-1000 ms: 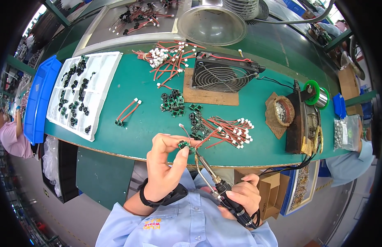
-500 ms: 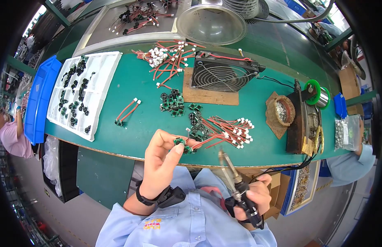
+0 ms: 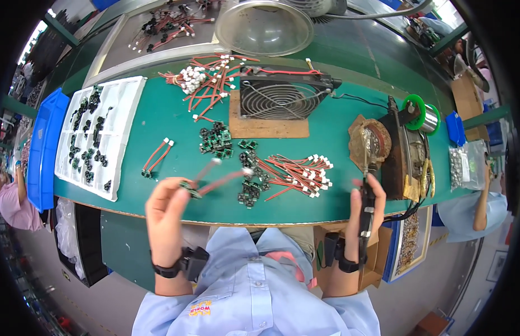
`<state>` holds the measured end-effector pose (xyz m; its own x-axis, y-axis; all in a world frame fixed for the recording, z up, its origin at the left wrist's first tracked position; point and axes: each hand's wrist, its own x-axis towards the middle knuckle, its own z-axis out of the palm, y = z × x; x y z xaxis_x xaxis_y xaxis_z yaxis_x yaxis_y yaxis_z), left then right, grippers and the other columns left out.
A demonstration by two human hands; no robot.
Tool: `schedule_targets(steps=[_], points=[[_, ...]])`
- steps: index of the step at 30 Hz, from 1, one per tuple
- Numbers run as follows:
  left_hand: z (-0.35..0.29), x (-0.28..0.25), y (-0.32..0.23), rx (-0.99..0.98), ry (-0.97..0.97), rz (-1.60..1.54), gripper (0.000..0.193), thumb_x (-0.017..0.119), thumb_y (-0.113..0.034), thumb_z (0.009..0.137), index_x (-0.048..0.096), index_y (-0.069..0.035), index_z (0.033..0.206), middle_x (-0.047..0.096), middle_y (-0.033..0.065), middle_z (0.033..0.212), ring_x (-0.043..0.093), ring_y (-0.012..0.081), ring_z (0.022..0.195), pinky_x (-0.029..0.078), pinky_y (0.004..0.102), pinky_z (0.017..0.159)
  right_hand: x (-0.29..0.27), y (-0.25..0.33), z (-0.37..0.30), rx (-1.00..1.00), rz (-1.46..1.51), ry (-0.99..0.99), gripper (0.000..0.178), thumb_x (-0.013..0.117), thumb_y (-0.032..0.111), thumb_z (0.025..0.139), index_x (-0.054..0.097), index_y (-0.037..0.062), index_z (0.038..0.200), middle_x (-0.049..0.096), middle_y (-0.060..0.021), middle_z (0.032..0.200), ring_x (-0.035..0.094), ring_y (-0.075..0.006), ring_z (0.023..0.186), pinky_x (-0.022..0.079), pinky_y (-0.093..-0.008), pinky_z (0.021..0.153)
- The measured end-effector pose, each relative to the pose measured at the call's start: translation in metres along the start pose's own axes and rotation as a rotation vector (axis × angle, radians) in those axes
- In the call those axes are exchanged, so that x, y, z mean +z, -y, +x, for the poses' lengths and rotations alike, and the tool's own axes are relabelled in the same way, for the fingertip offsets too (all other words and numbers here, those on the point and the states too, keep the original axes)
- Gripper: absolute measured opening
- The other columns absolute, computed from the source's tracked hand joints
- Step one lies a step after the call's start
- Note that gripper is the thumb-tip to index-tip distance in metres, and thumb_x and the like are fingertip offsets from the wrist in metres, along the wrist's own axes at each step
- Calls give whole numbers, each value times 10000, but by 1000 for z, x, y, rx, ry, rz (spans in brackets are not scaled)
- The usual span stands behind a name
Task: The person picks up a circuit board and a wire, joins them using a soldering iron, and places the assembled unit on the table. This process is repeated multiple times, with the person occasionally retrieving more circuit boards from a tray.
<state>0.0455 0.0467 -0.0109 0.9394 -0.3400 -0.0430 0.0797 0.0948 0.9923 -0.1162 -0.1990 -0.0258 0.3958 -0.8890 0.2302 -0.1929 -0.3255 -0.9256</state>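
Between the thumb and fingers of my left hand (image 3: 164,215) is a small green circuit board (image 3: 191,189), just over the near edge of the green bench. Red wires (image 3: 223,181) with white connectors trail from it to the right, smeared by motion. My right hand (image 3: 355,215) grips a soldering iron (image 3: 367,213) by its black handle. The iron points away from me, its tip at the round, brownish dish (image 3: 385,140); whether it touches the contents cannot be made out. Left of centre lies another board with two wires (image 3: 157,158).
Loose wire leads (image 3: 302,175) and dark-green boards (image 3: 215,140) lie mid-bench. Behind them are a black fan (image 3: 282,98) and more leads (image 3: 194,80). A white tray (image 3: 121,112) and blue bin (image 3: 42,151) stand left, a solder spool (image 3: 428,116) right. Co-workers sit at both sides.
My left hand has moved left, carrying the board and its wires away from the pile. My right hand has swung the soldering iron up and right, from the bench's near edge to the dish.
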Motion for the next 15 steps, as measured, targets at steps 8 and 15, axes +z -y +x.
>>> schedule_targets(steps=[8, 15], points=[[21, -62, 23, 115, -389, 405, 207, 540, -77, 888, 558, 24, 1068, 614, 55, 915, 531, 98, 804, 415, 240, 767, 43, 13, -28, -551, -213, 406, 223, 624, -1, 718, 577, 61, 927, 571, -75, 788, 543, -224, 658, 441, -324, 554], [5, -18, 7, 283, -370, 641, 231, 559, -47, 851, 572, -1, 1077, 614, 47, 897, 539, 133, 815, 409, 266, 791, 53, 15, -28, -646, -418, 453, 335, 599, -45, 626, 533, 34, 945, 519, -123, 718, 505, -290, 605, 393, -367, 520]])
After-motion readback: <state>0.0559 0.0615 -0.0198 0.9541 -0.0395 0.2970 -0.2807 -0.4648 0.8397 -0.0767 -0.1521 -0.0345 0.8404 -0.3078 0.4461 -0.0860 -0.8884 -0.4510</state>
